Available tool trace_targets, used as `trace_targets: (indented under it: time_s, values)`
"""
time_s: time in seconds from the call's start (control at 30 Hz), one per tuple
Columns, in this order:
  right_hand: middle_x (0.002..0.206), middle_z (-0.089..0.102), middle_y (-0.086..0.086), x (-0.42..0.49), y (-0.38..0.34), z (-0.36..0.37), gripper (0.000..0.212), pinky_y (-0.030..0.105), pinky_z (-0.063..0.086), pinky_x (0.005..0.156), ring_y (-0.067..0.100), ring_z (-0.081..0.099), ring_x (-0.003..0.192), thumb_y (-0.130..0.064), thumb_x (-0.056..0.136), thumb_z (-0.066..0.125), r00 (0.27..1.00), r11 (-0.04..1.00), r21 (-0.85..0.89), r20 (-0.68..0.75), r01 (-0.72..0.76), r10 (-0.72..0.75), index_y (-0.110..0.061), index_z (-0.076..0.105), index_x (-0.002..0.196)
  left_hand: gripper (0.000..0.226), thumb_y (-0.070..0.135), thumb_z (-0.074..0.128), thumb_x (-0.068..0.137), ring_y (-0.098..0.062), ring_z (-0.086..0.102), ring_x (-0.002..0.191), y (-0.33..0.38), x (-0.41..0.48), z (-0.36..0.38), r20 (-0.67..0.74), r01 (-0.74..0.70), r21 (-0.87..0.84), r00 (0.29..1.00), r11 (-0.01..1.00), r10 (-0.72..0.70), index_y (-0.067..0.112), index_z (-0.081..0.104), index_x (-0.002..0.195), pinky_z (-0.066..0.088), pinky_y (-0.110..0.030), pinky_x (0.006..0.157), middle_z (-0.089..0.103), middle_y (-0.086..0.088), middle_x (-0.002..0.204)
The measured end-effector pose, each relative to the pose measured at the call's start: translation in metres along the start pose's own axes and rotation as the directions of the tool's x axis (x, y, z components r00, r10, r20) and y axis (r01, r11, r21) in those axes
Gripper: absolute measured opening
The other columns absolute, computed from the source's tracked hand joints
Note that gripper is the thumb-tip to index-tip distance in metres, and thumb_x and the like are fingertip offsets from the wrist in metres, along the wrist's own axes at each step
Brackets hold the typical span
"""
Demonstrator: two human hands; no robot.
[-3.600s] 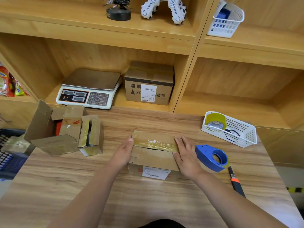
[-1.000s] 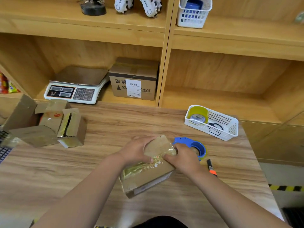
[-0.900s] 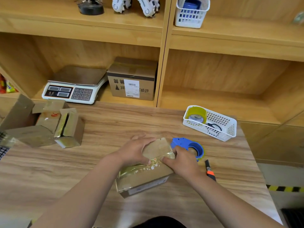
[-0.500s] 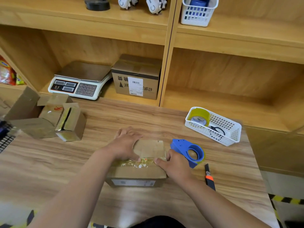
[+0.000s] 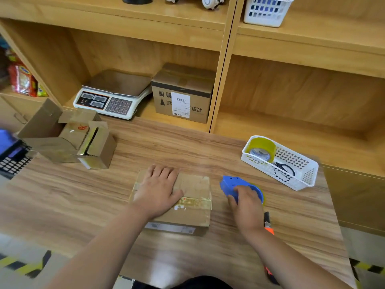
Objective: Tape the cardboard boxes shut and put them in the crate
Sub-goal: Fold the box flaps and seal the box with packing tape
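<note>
Under flat left hand (image 5: 158, 190), cardboard box (image 5: 194, 186); right hand (image 5: 246, 207) curled round tape dispenser (image 5: 231, 183).

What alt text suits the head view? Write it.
A person's left hand lies flat on a cardboard box on a wooden table while the right hand grips a blue tape dispenser beside it. Open boxes sit left, a white basket right.
</note>
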State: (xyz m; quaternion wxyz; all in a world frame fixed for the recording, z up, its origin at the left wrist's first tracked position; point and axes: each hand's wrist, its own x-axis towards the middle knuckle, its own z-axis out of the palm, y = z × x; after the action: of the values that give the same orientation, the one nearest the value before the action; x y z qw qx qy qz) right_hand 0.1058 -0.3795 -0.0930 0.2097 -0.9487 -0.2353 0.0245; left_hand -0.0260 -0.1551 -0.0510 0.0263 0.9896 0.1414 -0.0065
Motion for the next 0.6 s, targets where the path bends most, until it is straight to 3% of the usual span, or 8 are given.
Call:
trace_targets:
  time_s: [0.1, 0.27, 0.43, 0.6]
  values:
    - [0.108, 0.058, 0.012, 0.003, 0.013, 0.01, 0.036, 0.037, 0.042, 0.083, 0.031, 0.055, 0.098, -0.02, 0.083, 0.066, 0.995, 0.978, -0.204, 0.074, -0.045, 0.062, -0.004, 0.056, 0.114, 0.081, 0.065, 0.007, 0.082, -0.022, 0.036, 0.131, -0.001, 0.004, 0.001, -0.001, -0.003, -0.007, 1.0, 1.0, 0.003, 0.019, 0.03, 0.146, 0.012, -0.042, 0.116, 0.046, -0.001, 0.138]
    - [0.108, 0.059, 0.006, 0.008, 0.017, 0.018, 0.03, 0.03, 0.04, 0.081, 0.023, 0.057, 0.098, -0.023, 0.088, 0.057, 0.984, 0.955, -0.288, 0.134, -0.073, 0.116, -0.009, 0.049, 0.113, 0.079, 0.063, 0.008, 0.086, -0.02, 0.031, 0.135, -0.006, 0.009, 0.001, 0.011, -0.054, 0.019, 0.998, 0.998, 0.054, 0.016, 0.032, 0.145, 0.004, -0.041, 0.119, 0.043, -0.002, 0.141]
    - [0.103, 0.066, 0.005, 0.014, 0.013, 0.014, 0.025, 0.028, 0.032, 0.068, 0.024, 0.062, 0.092, -0.019, 0.093, 0.046, 0.953, 0.904, -0.408, 0.202, -0.13, 0.228, -0.009, 0.043, 0.116, 0.076, 0.061, 0.009, 0.09, -0.015, 0.005, 0.146, -0.013, 0.019, -0.003, 0.024, -0.143, 0.014, 0.989, 0.99, 0.143, 0.014, 0.021, 0.149, -0.01, -0.034, 0.118, 0.025, -0.003, 0.154]
    - [0.103, 0.068, 0.002, 0.02, 0.008, 0.003, 0.017, 0.024, 0.031, 0.069, 0.022, 0.063, 0.096, -0.019, 0.093, 0.043, 0.931, 0.891, -0.435, 0.254, -0.132, 0.261, -0.015, 0.049, 0.109, 0.058, 0.04, 0.021, 0.102, -0.002, -0.017, 0.138, -0.012, 0.021, -0.003, 0.028, -0.291, -0.072, 0.955, 0.954, 0.294, 0.016, 0.005, 0.152, -0.032, -0.015, 0.099, 0.0, 0.0, 0.16]
